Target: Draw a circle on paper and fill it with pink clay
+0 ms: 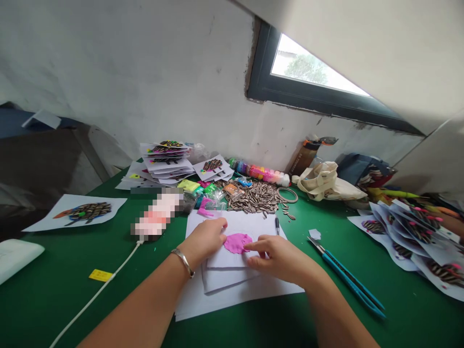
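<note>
A flattened, uneven patch of pink modelling clay [236,243] lies on a folded white sheet of paper [226,262]. My left hand [207,239], with a silver bangle at its wrist, rests on the paper at the clay's left edge. Its fingers are loosely bent and partly hidden, and no held thing shows. On the clay's right edge, the stretched index finger of my right hand [273,253] touches the surface. The thumb stands apart below it and the other fingers are curled. More white sheets [188,302] lie underneath, with a dark pen [277,225] near their upper right.
Striped sunflower seeds [250,197] and bagged clay [188,185] lie behind the paper. Blue tweezers [353,280] lie at right. Seed-covered pictures [168,162] are stacked at back left; more pictures [413,232] lie far right. A white cable [96,292] crosses the left side.
</note>
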The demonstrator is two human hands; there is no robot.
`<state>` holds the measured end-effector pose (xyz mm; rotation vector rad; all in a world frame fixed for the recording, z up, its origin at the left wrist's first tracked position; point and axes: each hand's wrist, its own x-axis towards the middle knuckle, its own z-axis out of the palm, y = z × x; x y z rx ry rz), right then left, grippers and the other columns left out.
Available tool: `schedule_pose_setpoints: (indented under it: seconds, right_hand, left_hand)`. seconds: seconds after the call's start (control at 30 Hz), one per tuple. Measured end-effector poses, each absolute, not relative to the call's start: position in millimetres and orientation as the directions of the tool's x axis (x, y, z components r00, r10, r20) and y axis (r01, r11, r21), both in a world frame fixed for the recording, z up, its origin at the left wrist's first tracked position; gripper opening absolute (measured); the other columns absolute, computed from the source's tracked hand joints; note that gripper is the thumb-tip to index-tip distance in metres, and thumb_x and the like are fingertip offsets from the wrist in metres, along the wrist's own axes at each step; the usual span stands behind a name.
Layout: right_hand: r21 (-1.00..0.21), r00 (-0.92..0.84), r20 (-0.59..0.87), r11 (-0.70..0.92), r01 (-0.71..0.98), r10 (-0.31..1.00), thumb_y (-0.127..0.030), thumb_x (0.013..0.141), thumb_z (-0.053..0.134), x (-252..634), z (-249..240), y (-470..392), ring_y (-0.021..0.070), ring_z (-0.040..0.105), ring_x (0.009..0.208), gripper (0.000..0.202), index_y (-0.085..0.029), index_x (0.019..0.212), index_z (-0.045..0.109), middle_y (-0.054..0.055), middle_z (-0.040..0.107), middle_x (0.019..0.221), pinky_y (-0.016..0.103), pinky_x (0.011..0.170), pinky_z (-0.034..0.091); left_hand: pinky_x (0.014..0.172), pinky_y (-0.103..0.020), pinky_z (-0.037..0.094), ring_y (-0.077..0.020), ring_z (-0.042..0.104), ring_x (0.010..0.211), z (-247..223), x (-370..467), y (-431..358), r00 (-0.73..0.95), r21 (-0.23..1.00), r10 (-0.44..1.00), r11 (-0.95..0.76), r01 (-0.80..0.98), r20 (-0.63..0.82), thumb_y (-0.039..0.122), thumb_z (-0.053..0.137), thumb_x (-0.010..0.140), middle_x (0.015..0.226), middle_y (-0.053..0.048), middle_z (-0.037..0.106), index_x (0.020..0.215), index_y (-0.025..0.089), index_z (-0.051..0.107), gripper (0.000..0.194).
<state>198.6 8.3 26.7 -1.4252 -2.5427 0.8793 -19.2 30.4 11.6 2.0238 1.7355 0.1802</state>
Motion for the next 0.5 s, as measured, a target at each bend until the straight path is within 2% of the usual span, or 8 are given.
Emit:
schedule_pose_setpoints:
  seconds: [0.1,0.33,0.5]
  right_hand:
    - [-0.476,-0.577,-0.208,0.433,0.765,0.79,-0.035,0.083,0.058,198.9,25.5,8.1,0.0134,0.053,0.065,0.024,-0.03,0.1,0.074,0.0,0.065,0.077,0.024,0.059,0.031]
    - [-0.44,-0.607,-0.196,0.484,0.756,0.77,-0.033,0.082,0.058,202.2,23.5,6.4,0.0127,0.05,0.06,0.017,-0.028,0.087,0.074,-0.002,0.062,0.066,0.024,0.058,0.03]
    - [-0.502,-0.568,-0.205,0.412,0.76,0.797,-0.035,0.083,0.057,202.3,26.7,6.9,0.0141,0.054,0.064,0.028,-0.03,0.106,0.072,0.001,0.068,0.077,0.024,0.059,0.032]
  left_hand:
    - [0.062,-0.026,0.039,-0.0211,0.065,0.08,11.3,-19.6,30.5,0.192,0.424,0.962,-0.093,0.901,-0.196,0.021,0.055,0.08,0.09,-0.005,0.071,0.103,0.023,0.063,0.025]
    - [0.063,-0.026,0.04,-0.0211,0.065,0.081,7.9,-19.8,31.6,0.193,0.421,0.963,-0.099,0.902,-0.187,0.022,0.056,0.08,0.089,-0.006,0.071,0.106,0.023,0.062,0.027]
    - [0.063,-0.026,0.039,-0.0211,0.065,0.081,7.0,-20.2,31.9,0.198,0.417,0.962,-0.106,0.903,-0.185,0.022,0.055,0.08,0.089,-0.005,0.071,0.105,0.023,0.062,0.026]
